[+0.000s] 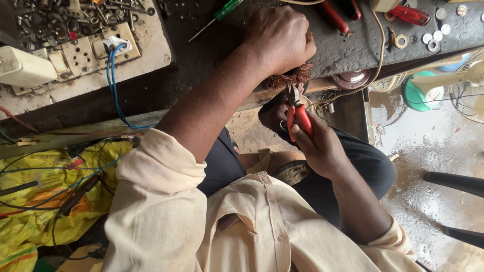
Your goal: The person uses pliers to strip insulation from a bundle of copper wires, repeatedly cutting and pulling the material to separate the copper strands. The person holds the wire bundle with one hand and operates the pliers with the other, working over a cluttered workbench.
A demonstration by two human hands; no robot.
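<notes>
— What kind of place is it?

— A grimy dark workbench [348,50] strewn with washers, a green-handled screwdriver [222,12] and red-handled tools; a tray of nuts and bolts [60,20] sits at its far left beside a dirty switchboard [85,53] trailing blue wires [113,85]. Below lie a wet concrete floor [418,166], a yellow sack [45,201] tangled in cables, and fan parts at the right edge.

— And the hands?

— The left hand [277,40] is clenched over a copper wire bundle [290,78] at the bench edge; the right hand [320,146] grasps red-handled pliers [297,113], their nose pointing up at the copper strands from just below.

— What stays unclear?

— Most of the bundle is hidden under the fist (only frayed strands show beneath it) — and whether the plier tips actually bite the wire cannot be made out.
</notes>
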